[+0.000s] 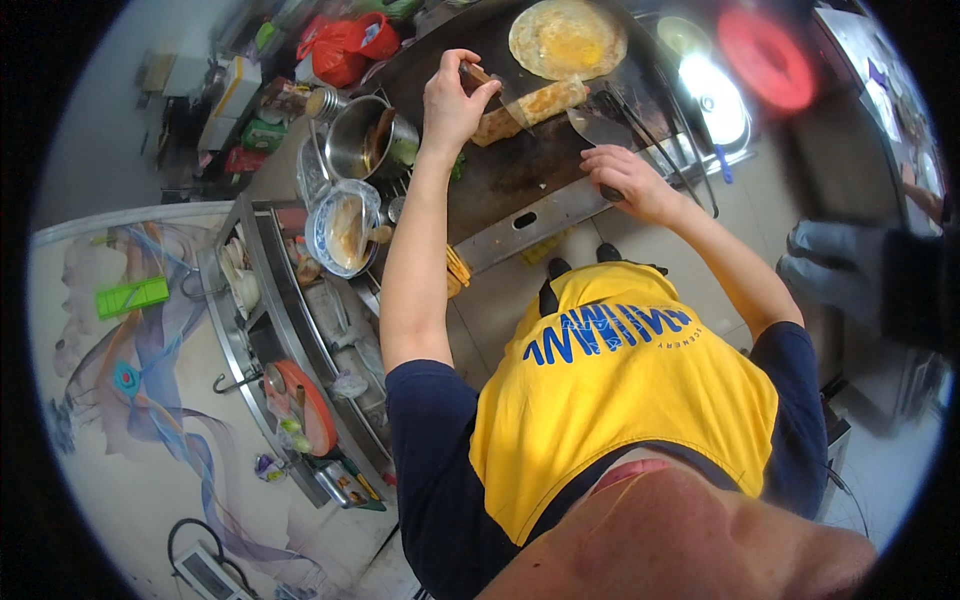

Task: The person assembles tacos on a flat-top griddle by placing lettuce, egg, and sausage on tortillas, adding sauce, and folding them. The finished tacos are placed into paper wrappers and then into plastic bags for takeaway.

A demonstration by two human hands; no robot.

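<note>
A rolled, browned pancake (551,103) lies on the dark flat griddle (510,176). My left hand (454,101) grips the wooden handle of a scraper (516,112), whose blade stands across the roll; whether it has cut right through I cannot tell. In my right hand (628,180) is a metal spatula (596,129) with a dark handle, its blade close to the roll's right end. Beyond the roll, a round flat pancake (568,39) with yellow egg patches lies spread on the griddle.
Left of the griddle stand a steel pot (367,139) and a plastic-covered bowl (345,229). Metal tongs (641,124) lie at the right. A red basin (765,58) is beyond them. Another person's legs (825,251) are at far right.
</note>
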